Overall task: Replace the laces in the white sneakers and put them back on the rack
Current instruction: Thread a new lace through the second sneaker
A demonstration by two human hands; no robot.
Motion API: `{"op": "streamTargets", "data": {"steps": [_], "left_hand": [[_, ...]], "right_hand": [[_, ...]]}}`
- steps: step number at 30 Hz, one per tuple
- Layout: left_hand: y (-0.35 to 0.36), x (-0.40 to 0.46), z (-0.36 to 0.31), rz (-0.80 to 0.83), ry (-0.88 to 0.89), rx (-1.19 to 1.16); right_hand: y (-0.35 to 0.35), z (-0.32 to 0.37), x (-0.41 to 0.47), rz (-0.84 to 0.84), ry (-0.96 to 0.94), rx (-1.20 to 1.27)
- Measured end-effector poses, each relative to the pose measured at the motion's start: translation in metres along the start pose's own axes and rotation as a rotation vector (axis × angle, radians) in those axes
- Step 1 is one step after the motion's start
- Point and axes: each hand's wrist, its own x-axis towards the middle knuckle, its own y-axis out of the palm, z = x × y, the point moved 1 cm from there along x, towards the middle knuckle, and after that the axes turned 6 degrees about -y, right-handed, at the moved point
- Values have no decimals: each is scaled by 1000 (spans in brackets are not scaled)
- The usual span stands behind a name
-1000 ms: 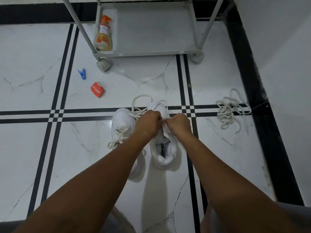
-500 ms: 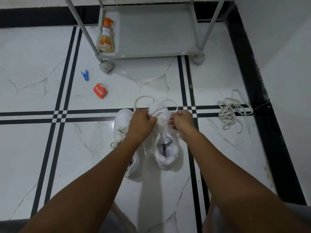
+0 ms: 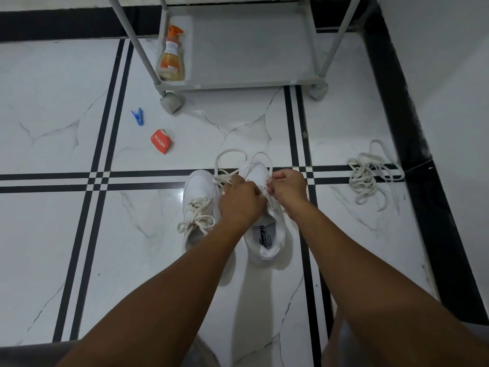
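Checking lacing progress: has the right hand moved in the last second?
Yes. The right hand has pulled the lace rightward and away from the left hand, toward the black floor stripes.

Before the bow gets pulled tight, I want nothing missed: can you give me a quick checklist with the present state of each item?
1. Left hand grips lace: ok.
2. Right hand pinches lace: ok.
3. Right sneaker flat on floor: ok.
4. Left sneaker laced and tied: ok.
5. All eyelets threaded on right sneaker: cannot tell, hands cover them.
6. Old laces off to the side, apart from the sneakers: ok.
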Motion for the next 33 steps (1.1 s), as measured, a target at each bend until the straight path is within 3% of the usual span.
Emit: {"op": "streamTargets", "data": {"steps": [18, 33], "left_hand": [[15, 1, 10, -73, -11, -125], [21, -3, 11, -107, -15, -205]], "right_hand": [[7, -6, 0, 1, -292, -254], [5, -2, -3, 56, -265, -364]]}}
